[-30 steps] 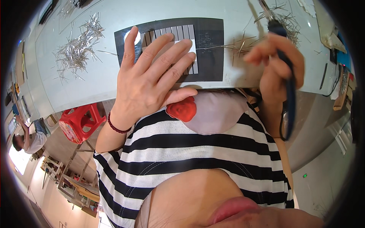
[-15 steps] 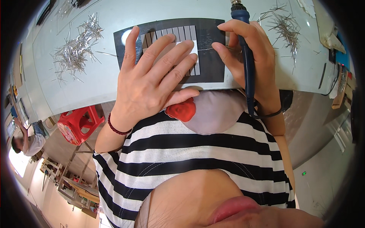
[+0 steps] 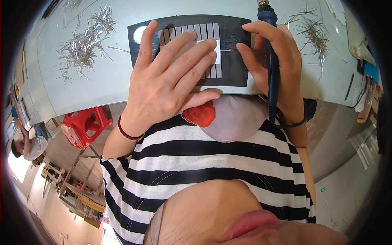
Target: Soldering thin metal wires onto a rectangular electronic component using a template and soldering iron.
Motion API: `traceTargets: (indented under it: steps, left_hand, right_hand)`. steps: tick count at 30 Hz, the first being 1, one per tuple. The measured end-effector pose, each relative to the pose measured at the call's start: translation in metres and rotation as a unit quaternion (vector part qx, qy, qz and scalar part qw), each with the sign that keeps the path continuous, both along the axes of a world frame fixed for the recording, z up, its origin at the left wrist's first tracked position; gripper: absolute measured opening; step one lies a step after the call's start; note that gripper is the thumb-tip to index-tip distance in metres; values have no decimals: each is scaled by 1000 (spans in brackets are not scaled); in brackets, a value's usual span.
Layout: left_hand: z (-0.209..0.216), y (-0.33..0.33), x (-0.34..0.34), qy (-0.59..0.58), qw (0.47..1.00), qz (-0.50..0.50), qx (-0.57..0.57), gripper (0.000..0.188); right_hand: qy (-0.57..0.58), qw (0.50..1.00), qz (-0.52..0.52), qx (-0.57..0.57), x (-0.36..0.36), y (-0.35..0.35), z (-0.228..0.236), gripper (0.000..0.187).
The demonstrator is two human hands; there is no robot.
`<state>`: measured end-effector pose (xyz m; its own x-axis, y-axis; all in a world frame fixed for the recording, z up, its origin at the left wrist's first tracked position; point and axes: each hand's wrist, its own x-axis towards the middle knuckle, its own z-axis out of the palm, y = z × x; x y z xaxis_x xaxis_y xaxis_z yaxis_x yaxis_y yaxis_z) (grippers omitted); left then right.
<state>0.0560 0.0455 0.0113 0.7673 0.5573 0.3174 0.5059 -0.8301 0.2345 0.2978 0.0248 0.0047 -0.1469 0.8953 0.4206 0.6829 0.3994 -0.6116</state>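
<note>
My left hand (image 3: 163, 81) lies palm down with its fingers spread over a row of narrow grey strips (image 3: 216, 30) on a dark flat board (image 3: 234, 77). A white piece (image 3: 217, 47) shows past its fingertips. My right hand (image 3: 288, 61) holds a soldering iron (image 3: 272, 77) with a dark blue handle; its metal collar points away from me, and its tip is out of view. Thumb and forefinger of that hand are apart, near a thin wire (image 3: 230, 50) that runs off the white piece. The left palm and fingers hide part of the strips.
Loose piles of thin silvery wires lie on the pale table at the left (image 3: 83, 47) and right (image 3: 314, 36). A round shiny spot (image 3: 139, 34) is at the board's upper left. Below the table edge stands a red stool (image 3: 83, 126). Another person (image 3: 34, 143) is at the far left.
The board and both hands appear slightly farther right and up in the picture, as does the table, so the view has shifted a little. Both hands keep their poses.
</note>
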Motion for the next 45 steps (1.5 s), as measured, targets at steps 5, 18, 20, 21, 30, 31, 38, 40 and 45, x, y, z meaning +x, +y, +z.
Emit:
traceTargets:
  steps: [5, 18, 20, 21, 30, 31, 38, 40, 45]
  left_hand:
    - [0, 0, 1, -5, 1000, 0, -4, 62]
    - [1, 1, 6, -21, 1000, -6, -6, 56]
    - [0, 1, 7, -20, 1000, -6, -6, 56]
    - [0, 2, 8, -20, 1000, -6, -5, 56]
    - [2, -1, 7, 14, 1000, 5, 3, 59]
    - [3, -1, 6, 15, 1000, 5, 3, 59]
    - [0, -1, 7, -12, 1000, 7, -2, 56]
    - [1, 0, 6, -11, 1000, 5, -5, 56]
    - [3, 0, 6, 18, 1000, 9, 0, 61]
  right_hand:
    - [-6, 1000, -2, 0, -1, 0, 1, 35]
    - [-18, 1000, 1, 0, 2, -1, -1, 38]
    - [-18, 1000, 1, -4, 2, -1, -1, 39]
    - [-19, 1000, 0, -4, 3, -1, -1, 39]
    - [-22, 1000, 6, -3, 6, -2, -4, 39]
    - [-19, 1000, 5, -3, 5, -2, -4, 39]
    - [-20, 1000, 10, -5, 5, -1, -3, 39]
    - [-19, 1000, 9, -7, 5, -1, -2, 39]
    - [-19, 1000, 8, -8, 4, -1, -2, 39]
